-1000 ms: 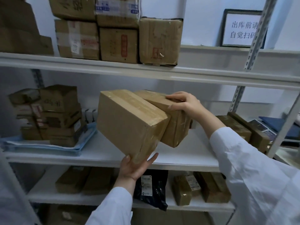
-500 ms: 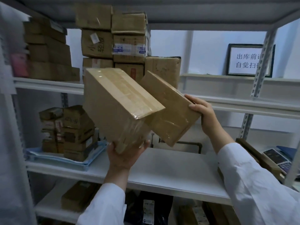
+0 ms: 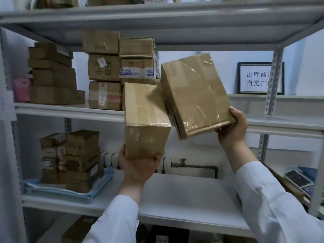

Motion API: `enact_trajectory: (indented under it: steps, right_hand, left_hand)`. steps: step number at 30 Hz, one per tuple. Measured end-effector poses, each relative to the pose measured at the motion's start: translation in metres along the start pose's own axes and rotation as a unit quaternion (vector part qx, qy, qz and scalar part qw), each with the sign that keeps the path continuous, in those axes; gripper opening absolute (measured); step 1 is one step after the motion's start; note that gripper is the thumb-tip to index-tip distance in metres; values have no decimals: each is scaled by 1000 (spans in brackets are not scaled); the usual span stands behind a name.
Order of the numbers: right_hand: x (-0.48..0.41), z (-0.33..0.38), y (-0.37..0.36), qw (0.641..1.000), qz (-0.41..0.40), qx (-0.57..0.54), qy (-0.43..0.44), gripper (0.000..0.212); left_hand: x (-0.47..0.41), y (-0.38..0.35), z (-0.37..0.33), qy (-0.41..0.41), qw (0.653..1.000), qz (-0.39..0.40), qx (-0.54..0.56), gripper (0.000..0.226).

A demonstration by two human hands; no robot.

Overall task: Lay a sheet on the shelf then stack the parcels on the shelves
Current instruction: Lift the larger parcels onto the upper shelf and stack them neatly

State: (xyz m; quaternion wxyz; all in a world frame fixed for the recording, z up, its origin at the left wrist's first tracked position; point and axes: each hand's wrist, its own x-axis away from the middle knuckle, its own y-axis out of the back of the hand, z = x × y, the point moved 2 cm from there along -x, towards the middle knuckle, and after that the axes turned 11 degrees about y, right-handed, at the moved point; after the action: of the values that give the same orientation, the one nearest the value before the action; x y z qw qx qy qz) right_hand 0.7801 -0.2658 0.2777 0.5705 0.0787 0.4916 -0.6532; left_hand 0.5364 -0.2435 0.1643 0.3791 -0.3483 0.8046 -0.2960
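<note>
My left hand (image 3: 138, 166) grips the bottom end of a tall brown parcel (image 3: 145, 118), held upright in front of the upper shelf (image 3: 70, 111). My right hand (image 3: 233, 127) holds the lower right corner of a second, tape-wrapped brown parcel (image 3: 194, 95), tilted to the left and touching the first. Both parcels hang in the air at the height of the upper shelf, just right of a stack of parcels (image 3: 121, 71) standing on it. A blue sheet (image 3: 57, 190) lies on the lower shelf (image 3: 184, 195) at the left, under a smaller stack of parcels (image 3: 71, 160).
More boxes (image 3: 52, 74) and a pink packet (image 3: 22, 89) fill the upper shelf's left end. A framed sign (image 3: 259, 78) leans at the back right. A pipe with a valve (image 3: 192, 166) runs behind the lower shelf. A calculator (image 3: 299, 180) lies at far right.
Both hands have lifted the two parcels from the lower shelf level up to the upper shelf. The left parcel has turned upright and the right one has risen higher.
</note>
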Motion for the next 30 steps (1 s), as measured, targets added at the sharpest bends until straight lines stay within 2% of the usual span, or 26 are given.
enact_trajectory:
  steps: [3,10,14,20,24,28,30]
  right_hand:
    - [-6,-2,0,995,-82,-46,-19,17]
    - [-15,5,-5,973,-177,-146,-31,22]
    - [-22,9,-3,969,-179,-164,-36,32]
    - [-38,15,1,971,-174,-154,-54,27]
    - [-49,21,3,972,-168,-148,-74,28]
    - [-58,25,9,973,-171,-127,-88,31]
    - [-62,28,12,974,-172,-115,-94,31]
  left_hand:
    - [-4,-10,-8,-8,1000,-13,-11,64]
    - [-21,-49,-49,-66,991,-71,-90,61]
    - [-35,-72,-72,-79,985,-115,-103,53]
    - [-60,-102,-88,-99,973,-157,-134,49]
    - [-71,-117,-88,-104,964,-167,-177,39]
    - [-78,-130,-90,-110,958,-147,-219,55]
    - [-82,-139,-93,-97,956,-118,-252,81]
